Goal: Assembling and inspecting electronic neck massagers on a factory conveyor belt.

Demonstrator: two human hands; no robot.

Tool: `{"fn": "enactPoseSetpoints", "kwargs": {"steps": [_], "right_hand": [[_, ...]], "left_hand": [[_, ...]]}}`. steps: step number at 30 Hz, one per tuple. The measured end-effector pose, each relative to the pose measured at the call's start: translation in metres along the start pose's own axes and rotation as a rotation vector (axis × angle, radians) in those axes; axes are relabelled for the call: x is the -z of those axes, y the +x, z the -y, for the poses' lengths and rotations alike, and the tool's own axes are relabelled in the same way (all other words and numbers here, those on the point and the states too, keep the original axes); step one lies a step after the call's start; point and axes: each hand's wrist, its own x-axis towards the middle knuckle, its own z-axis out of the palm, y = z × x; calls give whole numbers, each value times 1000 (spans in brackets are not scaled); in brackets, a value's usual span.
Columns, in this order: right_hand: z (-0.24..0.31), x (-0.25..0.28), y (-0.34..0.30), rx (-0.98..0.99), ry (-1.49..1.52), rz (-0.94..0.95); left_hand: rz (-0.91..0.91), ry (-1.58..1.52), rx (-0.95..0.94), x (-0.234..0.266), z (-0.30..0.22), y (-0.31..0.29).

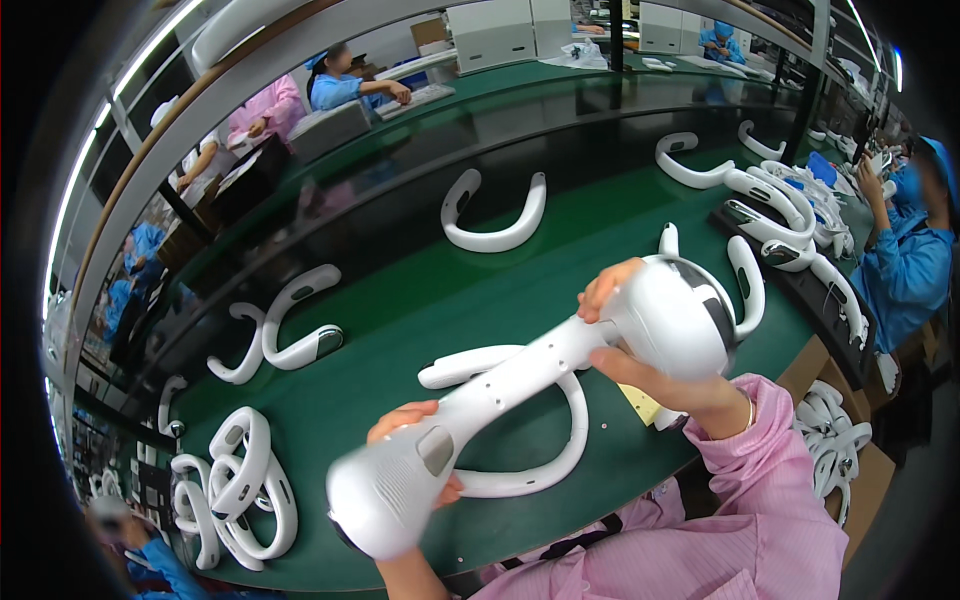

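A white neck fan (530, 372) is held up close before me, lying slantwise across the view, with a rounded bulge at each end. My left hand (402, 420) is closed around its lower left part; the fan hides most of that hand. With fingers over the top and thumb beneath, my right hand (665, 385) grips it beside the upper right bulge. Below it on the green table (390, 320) lies another white neck fan (535, 484), partly covered. A yellow slip (640, 404) lies under my right hand.
More neck fans stand along the table, including a single one (493, 240) at the far middle and a pile (240, 490) at left. On the right are a black tray (855, 365) of fans, a cardboard box (870, 490) of white parts, and a co-worker in blue (905, 265).
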Motion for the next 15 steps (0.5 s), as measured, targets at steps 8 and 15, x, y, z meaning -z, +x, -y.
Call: {"fn": "enactPoseSetpoints", "kwargs": {"steps": [8,15], "right_hand": [[4,-16,12,-817,573,107],[-12,-32,22,-874,549,106]], "left_hand": [[-263,-464,240,-10,8,25],[-304,-555,447,1,20,32]]}}
